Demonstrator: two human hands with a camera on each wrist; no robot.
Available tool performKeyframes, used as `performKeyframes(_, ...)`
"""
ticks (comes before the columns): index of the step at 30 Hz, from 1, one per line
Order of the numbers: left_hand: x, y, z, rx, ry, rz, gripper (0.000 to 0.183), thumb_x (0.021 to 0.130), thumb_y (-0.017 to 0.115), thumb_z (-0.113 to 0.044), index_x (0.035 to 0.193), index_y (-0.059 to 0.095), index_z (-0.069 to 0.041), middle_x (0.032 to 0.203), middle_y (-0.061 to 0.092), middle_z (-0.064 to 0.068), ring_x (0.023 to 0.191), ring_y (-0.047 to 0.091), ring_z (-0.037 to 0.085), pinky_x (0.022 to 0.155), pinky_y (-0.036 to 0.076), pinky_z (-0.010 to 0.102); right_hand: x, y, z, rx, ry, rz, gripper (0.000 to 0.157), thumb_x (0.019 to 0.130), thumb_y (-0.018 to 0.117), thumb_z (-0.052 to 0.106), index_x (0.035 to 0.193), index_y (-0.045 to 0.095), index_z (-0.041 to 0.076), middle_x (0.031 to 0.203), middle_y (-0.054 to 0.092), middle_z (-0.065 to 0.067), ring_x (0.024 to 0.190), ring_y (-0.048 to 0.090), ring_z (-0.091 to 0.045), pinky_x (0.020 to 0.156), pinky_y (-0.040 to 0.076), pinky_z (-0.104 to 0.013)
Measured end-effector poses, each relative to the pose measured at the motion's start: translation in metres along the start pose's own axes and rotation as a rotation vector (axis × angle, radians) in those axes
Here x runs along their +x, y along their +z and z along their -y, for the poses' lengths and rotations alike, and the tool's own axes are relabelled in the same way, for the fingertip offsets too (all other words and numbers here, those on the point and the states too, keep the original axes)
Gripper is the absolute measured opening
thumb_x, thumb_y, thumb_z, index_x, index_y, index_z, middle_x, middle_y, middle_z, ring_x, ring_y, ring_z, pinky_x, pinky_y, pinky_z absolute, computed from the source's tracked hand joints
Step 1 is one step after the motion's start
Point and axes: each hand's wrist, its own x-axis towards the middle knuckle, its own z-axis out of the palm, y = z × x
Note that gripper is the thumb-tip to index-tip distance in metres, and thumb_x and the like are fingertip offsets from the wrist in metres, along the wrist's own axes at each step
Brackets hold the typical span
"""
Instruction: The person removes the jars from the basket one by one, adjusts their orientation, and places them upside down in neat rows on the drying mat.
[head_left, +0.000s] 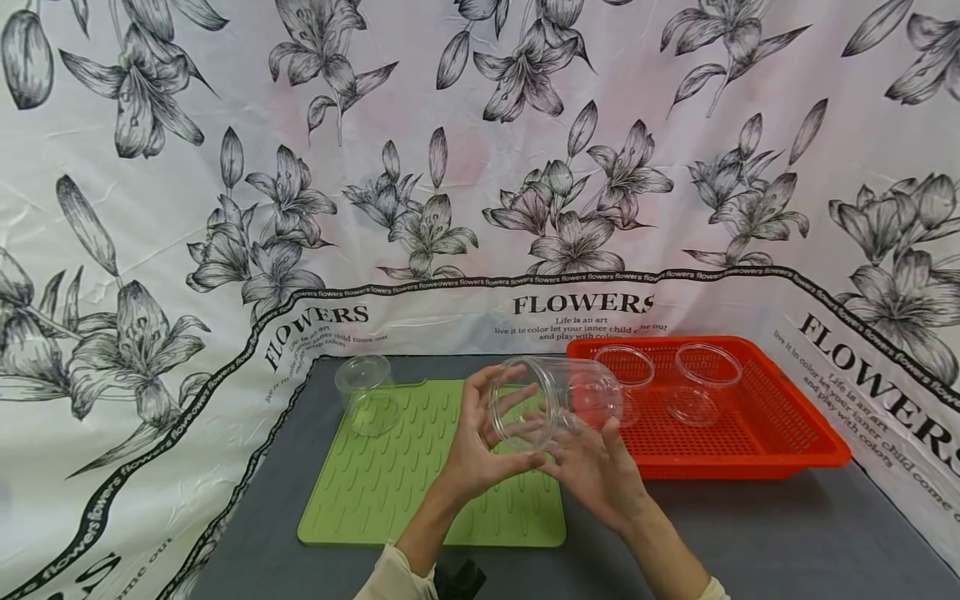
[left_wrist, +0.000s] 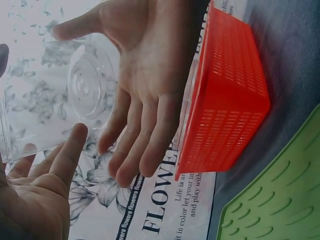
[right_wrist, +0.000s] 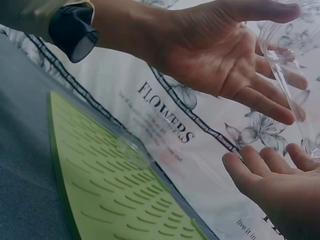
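Observation:
A clear plastic jar [head_left: 583, 385] is held sideways in the air, its wide mouth to the left and its base to the right. My left hand [head_left: 480, 442] grips it near the mouth, with the thumb in front and the fingers spread behind. Under the base end, my right hand [head_left: 600, 479] has its palm turned up and its fingers extended. In the left wrist view, this right hand [left_wrist: 150, 75] appears flat beside the jar's ringed base [left_wrist: 86, 87]. The right wrist view has the left thumb over the jar's rim [right_wrist: 272, 55].
A green ridged mat [head_left: 390, 483] lies on the grey table [head_left: 255, 517], with another clear jar [head_left: 366, 396] standing at its back left corner. To the right, a red basket [head_left: 720, 468] contains two more clear jars. Flower-printed cloth [head_left: 450, 317] hangs behind.

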Motion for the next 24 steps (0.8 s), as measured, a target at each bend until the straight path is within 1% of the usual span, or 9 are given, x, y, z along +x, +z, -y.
performKeyframes(4,-0.003,-0.003,0.001,0.017,0.007,-0.006,0.099,0.084,0.085,-0.016,0.152,0.016,0.003,0.16,0.03,0.026,0.142,0.038,0.056,0.103,0.053,0.052,0.003,0.002,-0.002,-0.006,0.0,-0.035,0.083,0.101,0.032,0.068,0.164,0.019,0.016,0.162,0.041,-0.005,0.151,0.038,-0.021,0.121,0.037,-0.039)
performKeyframes(6,-0.006,-0.005,0.001,0.031,0.007,-0.01,0.099,0.083,0.086,-0.016,0.152,0.017,0.003,0.161,0.03,0.026,0.143,0.038,0.053,0.104,0.051,0.053,0.004,0.003,-0.003,-0.004,0.002,-0.057,0.084,0.1,0.033,0.069,0.164,0.016,0.017,0.161,0.042,-0.003,0.15,0.04,-0.02,0.121,0.038,-0.038)
performKeyframes(8,-0.009,-0.006,0.002,0.052,0.002,-0.017,0.099,0.083,0.086,-0.016,0.152,0.017,0.002,0.161,0.03,0.024,0.145,0.039,0.049,0.105,0.049,0.056,0.006,0.004,-0.004,-0.007,-0.007,-0.069,0.086,0.099,0.034,0.069,0.164,0.011,0.017,0.16,0.043,-0.002,0.149,0.041,-0.021,0.12,0.039,-0.039)
performKeyframes(10,-0.011,-0.007,0.001,0.08,-0.009,-0.029,0.097,0.083,0.086,-0.016,0.152,0.019,0.0,0.162,0.031,0.021,0.147,0.038,0.044,0.108,0.046,0.057,0.008,0.006,-0.004,-0.008,-0.018,-0.085,0.087,0.099,0.036,0.069,0.163,0.011,0.016,0.159,0.044,-0.002,0.149,0.042,-0.022,0.12,0.039,-0.04)
performKeyframes(12,-0.015,-0.009,0.001,0.117,-0.018,-0.042,0.097,0.083,0.086,-0.017,0.153,0.021,-0.003,0.163,0.032,0.018,0.149,0.038,0.038,0.113,0.043,0.054,0.009,0.007,-0.004,-0.01,-0.029,-0.101,0.087,0.099,0.038,0.068,0.163,0.011,0.015,0.159,0.044,-0.002,0.148,0.043,-0.022,0.12,0.039,-0.041)
performKeyframes(14,-0.018,-0.01,0.001,0.167,-0.03,-0.059,0.097,0.082,0.087,-0.019,0.153,0.022,-0.006,0.163,0.033,0.014,0.151,0.037,0.032,0.117,0.041,0.049,0.011,0.009,-0.005,-0.009,-0.035,-0.124,0.089,0.099,0.041,0.067,0.162,0.011,0.012,0.157,0.046,-0.003,0.147,0.044,-0.022,0.12,0.039,-0.041)
performKeyframes(17,-0.022,-0.013,0.001,0.244,-0.043,-0.082,0.097,0.081,0.088,-0.022,0.154,0.024,-0.009,0.163,0.034,0.011,0.153,0.035,0.025,0.122,0.036,0.045,0.013,0.011,-0.006,-0.008,-0.032,-0.154,0.092,0.099,0.043,0.066,0.162,0.007,0.011,0.156,0.046,0.0,0.145,0.047,-0.02,0.12,0.039,-0.04)
performKeyframes(21,-0.028,-0.017,0.001,0.311,-0.064,-0.101,0.098,0.08,0.088,-0.02,0.155,0.025,-0.013,0.163,0.035,0.008,0.155,0.031,0.024,0.124,0.033,0.045,0.016,0.012,-0.008,-0.01,-0.032,-0.166,0.089,0.099,0.044,0.064,0.161,0.008,0.01,0.156,0.047,0.0,0.145,0.047,-0.021,0.12,0.039,-0.041)
performKeyframes(24,-0.032,-0.019,0.0,0.334,-0.09,-0.112,0.098,0.08,0.089,-0.019,0.155,0.026,-0.016,0.163,0.034,0.005,0.155,0.031,0.023,0.124,0.033,0.043,0.019,0.013,-0.009,-0.003,-0.04,-0.174,0.082,0.099,0.047,0.063,0.157,0.017,0.013,0.154,0.05,-0.002,0.143,0.049,-0.022,0.119,0.041,-0.041)
